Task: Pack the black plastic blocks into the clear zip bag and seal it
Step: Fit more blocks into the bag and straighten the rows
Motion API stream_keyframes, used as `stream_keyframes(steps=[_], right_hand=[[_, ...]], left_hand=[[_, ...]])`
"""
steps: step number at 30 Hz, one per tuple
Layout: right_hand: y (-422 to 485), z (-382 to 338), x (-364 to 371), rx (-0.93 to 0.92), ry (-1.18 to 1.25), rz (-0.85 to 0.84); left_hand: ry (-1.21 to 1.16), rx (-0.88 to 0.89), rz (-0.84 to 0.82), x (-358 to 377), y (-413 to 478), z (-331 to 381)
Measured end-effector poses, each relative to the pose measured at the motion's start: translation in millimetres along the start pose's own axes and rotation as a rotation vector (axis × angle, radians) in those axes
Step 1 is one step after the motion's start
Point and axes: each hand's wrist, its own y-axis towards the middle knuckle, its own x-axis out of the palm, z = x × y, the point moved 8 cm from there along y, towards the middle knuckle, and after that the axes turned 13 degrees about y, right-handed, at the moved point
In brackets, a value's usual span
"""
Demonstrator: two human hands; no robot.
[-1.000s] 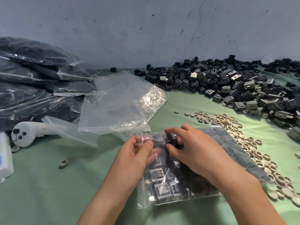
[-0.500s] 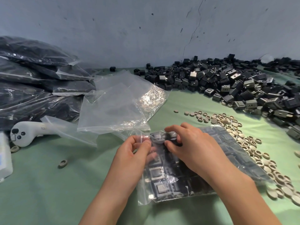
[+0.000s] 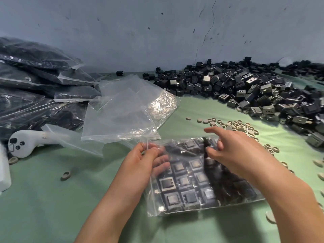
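Stretching flat, green cloth [image 3: 43,199], cracked grey wall [image 3: 122,32]

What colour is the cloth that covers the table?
The cloth is pale green; head view.

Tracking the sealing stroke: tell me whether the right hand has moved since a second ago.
Yes. The right hand has shifted rightward along the mouth of the zip bag, toward the scattered tan rings.
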Motion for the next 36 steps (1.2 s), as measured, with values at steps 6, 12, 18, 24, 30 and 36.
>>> stream_keyframes(steps=[6, 12, 18, 24, 30, 36], right_hand=[[0.8, 10.9, -0.4, 0.060, 0.047, -0.020], [-3.0, 27.1, -9.4, 0.169, 0.019, -0.034], [-7.4, 31.0, -21.0, 0.230, -0.046, 0.105], [-6.8, 34.6, -24.8, 0.199, -0.033, 0.204], [-2.4, 28.9, -9.2, 0.169, -0.020, 0.090], [-1.4, 28.9, -8.0, 0.151, 0.001, 0.084]], left_hand=[[-0.106, -0.083, -0.025, 9.6, -1.8, 3.6], [-0.141, -0.095, -0.010, 8.1, -2.5, 4.3], [-0.140, -0.076, -0.021, 6.2, -2.4, 5.4], [-0.202, -0.077, -0.046, 8.7, -5.0, 6.6], [-0.167, -0.076, -0.084, 12.1, -7.6, 5.9], [-0.267, -0.119, -0.131, 20.9, -12.0, 7.4]])
